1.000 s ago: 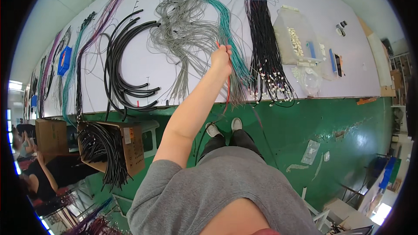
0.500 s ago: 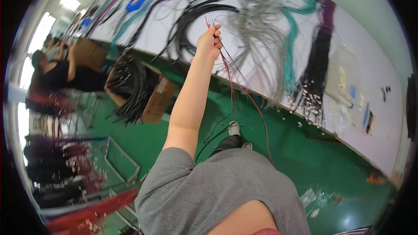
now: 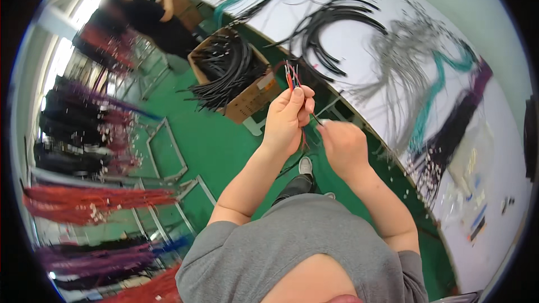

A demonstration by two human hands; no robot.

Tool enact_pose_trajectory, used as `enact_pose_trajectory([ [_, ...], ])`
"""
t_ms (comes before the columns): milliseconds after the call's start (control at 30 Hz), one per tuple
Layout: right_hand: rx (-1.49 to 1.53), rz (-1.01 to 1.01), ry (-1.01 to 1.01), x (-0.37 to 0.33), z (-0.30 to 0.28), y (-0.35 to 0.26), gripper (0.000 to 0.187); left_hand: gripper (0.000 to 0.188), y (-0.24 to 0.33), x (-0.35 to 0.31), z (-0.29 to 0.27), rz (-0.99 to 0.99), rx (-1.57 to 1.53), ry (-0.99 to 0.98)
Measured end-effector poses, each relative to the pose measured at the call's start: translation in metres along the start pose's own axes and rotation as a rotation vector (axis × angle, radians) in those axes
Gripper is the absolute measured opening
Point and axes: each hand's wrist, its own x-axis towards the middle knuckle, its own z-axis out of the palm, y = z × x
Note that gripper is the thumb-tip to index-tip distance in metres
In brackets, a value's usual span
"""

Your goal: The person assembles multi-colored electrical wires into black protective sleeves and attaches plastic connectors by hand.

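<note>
A small bundle of thin wires (image 3: 291,75), red, dark and pale, sticks up out of my left hand (image 3: 287,118). The thumb and fingers of that hand are closed round it. Close by on the right, my right hand (image 3: 345,147) is closed too, with the thumb and index pinched on a dark stretch of the same wires. Below the hands, more of the red and dark strands hang in front of the green floor, partly hidden by the fingers and wrist.
A cardboard box (image 3: 247,105) full of black tubes stands beyond my left hand. On the white table (image 3: 387,0) lie curved black tubes (image 3: 320,39), grey wires (image 3: 387,50) and teal wires (image 3: 429,106). Racks (image 3: 168,151) hung with wire bundles stand left; a person (image 3: 151,19) works far left.
My left hand has drawn in from over the table, lower and nearer my body, still gripping the wires. My right hand has come into view and pinches them. The view has turned left.
</note>
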Motion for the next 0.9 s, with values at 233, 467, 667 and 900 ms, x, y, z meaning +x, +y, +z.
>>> enact_pose_trajectory([
  [233, 0.197, -0.142, -0.511, 0.007, 0.042, 0.027, 0.016, 0.021, 0.038, 0.049, -0.068, 0.135, -0.174, 0.176],
  [467, 0.166, 0.092, -0.672, 0.013, 0.057, 0.069, 0.018, 0.018, 0.059, 0.114, -0.103, 0.198, -0.185, 0.213],
  [667, 0.193, 0.186, -0.769, 0.025, 0.062, 0.092, 0.017, 0.021, 0.064, 0.147, -0.103, 0.221, -0.187, 0.222],
  [900, 0.431, 0.168, -0.901, 0.08, 0.057, 0.149, 0.023, 0.023, 0.056, 0.159, -0.068, 0.118, -0.037, 0.15],
])
